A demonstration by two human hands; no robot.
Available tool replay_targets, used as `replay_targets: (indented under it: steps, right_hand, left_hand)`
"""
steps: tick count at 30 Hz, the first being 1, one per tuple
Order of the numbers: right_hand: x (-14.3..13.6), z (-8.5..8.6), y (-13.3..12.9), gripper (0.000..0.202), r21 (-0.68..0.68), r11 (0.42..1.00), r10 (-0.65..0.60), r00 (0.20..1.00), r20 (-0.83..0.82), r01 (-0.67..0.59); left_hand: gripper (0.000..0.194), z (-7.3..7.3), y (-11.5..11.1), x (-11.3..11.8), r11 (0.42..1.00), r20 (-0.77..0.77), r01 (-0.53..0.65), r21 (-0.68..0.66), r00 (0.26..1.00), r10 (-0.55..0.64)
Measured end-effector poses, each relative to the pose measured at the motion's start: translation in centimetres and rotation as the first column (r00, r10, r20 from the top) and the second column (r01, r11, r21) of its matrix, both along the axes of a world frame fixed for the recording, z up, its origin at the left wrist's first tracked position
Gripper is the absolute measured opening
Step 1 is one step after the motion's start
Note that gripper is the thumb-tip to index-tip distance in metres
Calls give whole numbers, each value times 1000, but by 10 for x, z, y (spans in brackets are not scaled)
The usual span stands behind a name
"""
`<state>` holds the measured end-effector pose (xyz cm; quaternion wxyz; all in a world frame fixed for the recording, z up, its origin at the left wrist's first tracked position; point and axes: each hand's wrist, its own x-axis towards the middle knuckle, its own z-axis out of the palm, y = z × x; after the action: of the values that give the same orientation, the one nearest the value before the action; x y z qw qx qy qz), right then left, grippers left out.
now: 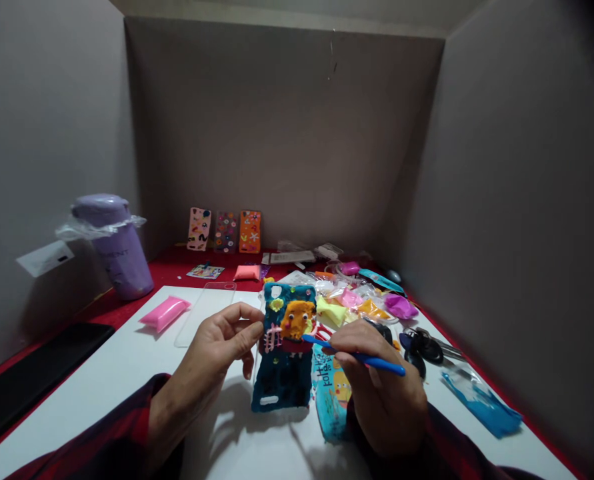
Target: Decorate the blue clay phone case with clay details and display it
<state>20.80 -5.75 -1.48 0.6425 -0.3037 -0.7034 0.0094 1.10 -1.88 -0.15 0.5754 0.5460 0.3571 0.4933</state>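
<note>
My left hand (227, 343) grips a phone case (283, 387) by its left edge, holding it upright above the white board. Dark teal clay coats the case, with an orange clay figure (297, 321) with googly eyes, a pink fence shape and small yellow-green bits on it. In my right hand (379, 373) is a blue modelling tool (377, 361), pinched like a pen. Its tip is at the lower part of the orange figure; whether it touches the clay I cannot tell. Behind my right hand lies a turquoise packet (333, 417) with a yellow character, partly hidden.
Bagged clay pieces (349, 297) crowd the back right, with black-handled scissors (424, 347) and a blue clay bag (484, 403) nearer. A clear case (184, 333) and pink clay packet (165, 313) lie left. A purple tumbler (121, 250) and decorated cases (250, 231) stand behind.
</note>
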Motion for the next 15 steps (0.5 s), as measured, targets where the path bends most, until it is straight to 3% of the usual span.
replay_targets:
  steps: [15]
  right_hand:
    - [0,-2,0,8,-38,999,29,1000,6,-29]
  left_hand:
    - [22,1,0,0,1000,-16,-4,10,1000,4]
